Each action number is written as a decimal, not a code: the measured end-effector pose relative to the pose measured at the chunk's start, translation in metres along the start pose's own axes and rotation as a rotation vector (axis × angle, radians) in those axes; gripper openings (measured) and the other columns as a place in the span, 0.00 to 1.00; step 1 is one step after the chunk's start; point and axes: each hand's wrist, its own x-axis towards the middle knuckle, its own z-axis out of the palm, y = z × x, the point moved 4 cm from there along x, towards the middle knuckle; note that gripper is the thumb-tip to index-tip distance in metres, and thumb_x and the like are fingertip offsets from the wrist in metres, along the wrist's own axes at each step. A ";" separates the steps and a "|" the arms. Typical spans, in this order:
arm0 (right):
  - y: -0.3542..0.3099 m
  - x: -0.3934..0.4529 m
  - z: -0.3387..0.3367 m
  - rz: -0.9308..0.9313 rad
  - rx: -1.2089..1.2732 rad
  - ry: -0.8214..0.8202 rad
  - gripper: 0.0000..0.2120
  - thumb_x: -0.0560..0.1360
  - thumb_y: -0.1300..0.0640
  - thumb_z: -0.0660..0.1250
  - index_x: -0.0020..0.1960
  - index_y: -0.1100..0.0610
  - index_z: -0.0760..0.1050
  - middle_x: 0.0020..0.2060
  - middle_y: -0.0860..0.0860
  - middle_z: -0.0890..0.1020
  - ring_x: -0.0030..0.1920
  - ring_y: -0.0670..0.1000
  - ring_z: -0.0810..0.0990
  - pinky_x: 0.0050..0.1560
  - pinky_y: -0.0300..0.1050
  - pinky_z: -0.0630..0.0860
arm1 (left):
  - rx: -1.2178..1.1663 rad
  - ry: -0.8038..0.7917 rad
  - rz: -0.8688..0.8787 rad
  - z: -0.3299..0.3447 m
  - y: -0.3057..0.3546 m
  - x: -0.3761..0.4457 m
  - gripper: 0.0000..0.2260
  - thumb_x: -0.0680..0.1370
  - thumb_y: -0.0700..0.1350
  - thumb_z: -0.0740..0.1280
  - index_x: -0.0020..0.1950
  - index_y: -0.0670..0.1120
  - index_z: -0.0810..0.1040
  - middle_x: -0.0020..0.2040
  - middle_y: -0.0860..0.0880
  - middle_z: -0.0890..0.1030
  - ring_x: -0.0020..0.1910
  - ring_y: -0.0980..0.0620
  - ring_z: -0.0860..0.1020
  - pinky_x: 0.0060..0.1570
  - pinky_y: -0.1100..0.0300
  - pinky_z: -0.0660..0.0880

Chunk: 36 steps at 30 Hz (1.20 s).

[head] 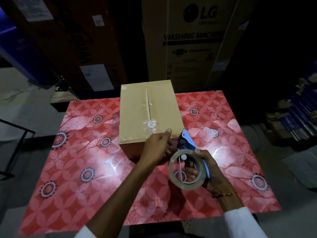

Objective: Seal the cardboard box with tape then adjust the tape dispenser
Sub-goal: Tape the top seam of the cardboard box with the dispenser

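Note:
A plain cardboard box (135, 114) stands on a table with a red flowered cover (82, 152). Its top flaps are closed, with clear tape along the middle seam and a crumpled wad of tape (150, 125) near the front. A blue tape dispenser (187, 143) with a clear tape roll (186, 183) sits just right of the box's near corner. My right hand (211, 172) grips its handle. My left hand (158, 148) rests at the box's near right corner, fingers pinched at the dispenser's front end; whether it holds the tape end is unclear.
Tall cardboard cartons stand behind the table, one a printed washing machine box (192, 40). A black metal frame (15, 143) is on the floor to the left. Stacked dark goods (295, 121) crowd the right side.

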 end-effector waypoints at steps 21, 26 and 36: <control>-0.025 -0.027 -0.080 -0.212 -0.530 0.135 0.22 0.72 0.45 0.69 0.65 0.46 0.80 0.62 0.53 0.82 0.61 0.49 0.82 0.57 0.41 0.76 | -0.325 -0.154 -0.513 0.101 -0.026 0.022 0.06 0.75 0.42 0.66 0.41 0.42 0.80 0.38 0.45 0.82 0.31 0.50 0.81 0.37 0.57 0.78; -0.019 -0.022 -0.097 -0.196 -0.393 0.168 0.17 0.79 0.55 0.64 0.66 0.57 0.79 0.60 0.57 0.84 0.62 0.57 0.82 0.65 0.50 0.76 | -0.383 -0.136 -0.539 0.108 -0.027 0.026 0.07 0.74 0.38 0.65 0.36 0.40 0.77 0.27 0.48 0.77 0.25 0.51 0.78 0.35 0.57 0.77; -0.010 -0.017 -0.107 -0.172 -0.440 0.278 0.10 0.83 0.62 0.60 0.48 0.62 0.78 0.41 0.57 0.80 0.45 0.53 0.78 0.50 0.49 0.73 | 0.002 -0.083 -0.235 0.099 -0.042 0.029 0.15 0.79 0.51 0.65 0.40 0.40 0.78 0.33 0.40 0.81 0.30 0.42 0.84 0.32 0.51 0.81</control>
